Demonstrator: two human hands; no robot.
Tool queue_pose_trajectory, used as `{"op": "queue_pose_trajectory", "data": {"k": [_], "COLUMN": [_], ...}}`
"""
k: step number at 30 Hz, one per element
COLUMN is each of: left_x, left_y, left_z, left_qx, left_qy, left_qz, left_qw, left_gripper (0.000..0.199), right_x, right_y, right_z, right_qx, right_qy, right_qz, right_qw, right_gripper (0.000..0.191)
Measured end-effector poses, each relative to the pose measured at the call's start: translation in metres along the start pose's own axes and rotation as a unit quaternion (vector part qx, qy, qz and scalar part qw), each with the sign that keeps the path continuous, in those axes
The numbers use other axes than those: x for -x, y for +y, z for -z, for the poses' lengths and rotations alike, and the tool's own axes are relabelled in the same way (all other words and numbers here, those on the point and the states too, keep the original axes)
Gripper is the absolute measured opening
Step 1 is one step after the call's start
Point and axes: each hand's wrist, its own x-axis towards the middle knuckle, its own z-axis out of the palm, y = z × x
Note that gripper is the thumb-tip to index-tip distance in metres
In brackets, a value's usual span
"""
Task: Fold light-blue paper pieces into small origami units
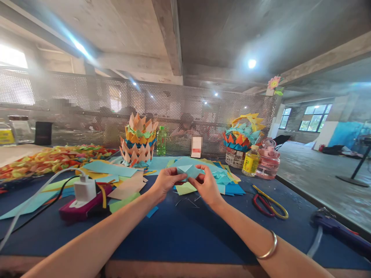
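The folded paper (185, 170) was a small pale blue piece, held up above the middle of the table (174, 239), between the near edge and the far edge. A lighter triangular face showed at its top, with a slanting crease against a slightly deeper blue below. The left hand (168, 179) pinched its left side, thumb in front; the right hand (208, 187) gripped the other side between thumb and fingers, so both were closed on it.

Fingertips covered parts of both sides, and the back of the piece could not be seen. Its upper outline was hard to make out, because the loose sheets (227, 188) behind it, toward the table's far edge, included much the same blue. How many layers it had could not be told.

Near the right edge of the table lay the scissors (268, 202), their red and yellow handles plain but their blades hard to make out. By the near right corner, a purple tool (339, 227) was cut off by the view. The top of a white and red box (196, 150) at the far edge was blurred, and shapes behind the perforated screen (174, 116) were indistinct.
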Motion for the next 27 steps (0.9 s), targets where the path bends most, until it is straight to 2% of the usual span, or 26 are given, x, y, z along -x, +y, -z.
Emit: {"op": "queue_pose_trajectory", "data": {"k": [5, 10, 18, 27], "left_x": [0.0012, 0.0028, 0.0025, -0.0002], "left_y": [0.0, 0.0014, 0.0, -0.0026], "left_z": [-0.0001, -0.0003, -0.0007, 0.0005], "left_qx": [-0.021, -0.02, -0.015, -0.06], "left_qy": [-0.015, -0.042, -0.062, -0.059], "left_qz": [-0.018, 0.021, 0.076, 0.033], "left_qw": [1.0, 0.999, 0.995, 0.996], "left_gripper": [0.02, 0.025, 0.035, 0.031], "right_x": [-0.0001, -0.0009, -0.0062, -0.006], "right_y": [0.007, 0.0055, 0.0038, 0.0067], "right_z": [-0.0004, 0.0014, 0.0043, 0.0042], "right_qx": [-0.014, -0.011, -0.037, -0.038], "right_qy": [-0.017, -0.018, 0.031, 0.041], "right_qz": [-0.015, -0.025, -0.037, -0.046], "right_qw": [1.0, 0.999, 0.998, 0.997], "right_gripper": [0.051, 0.051, 0.051, 0.052]}}
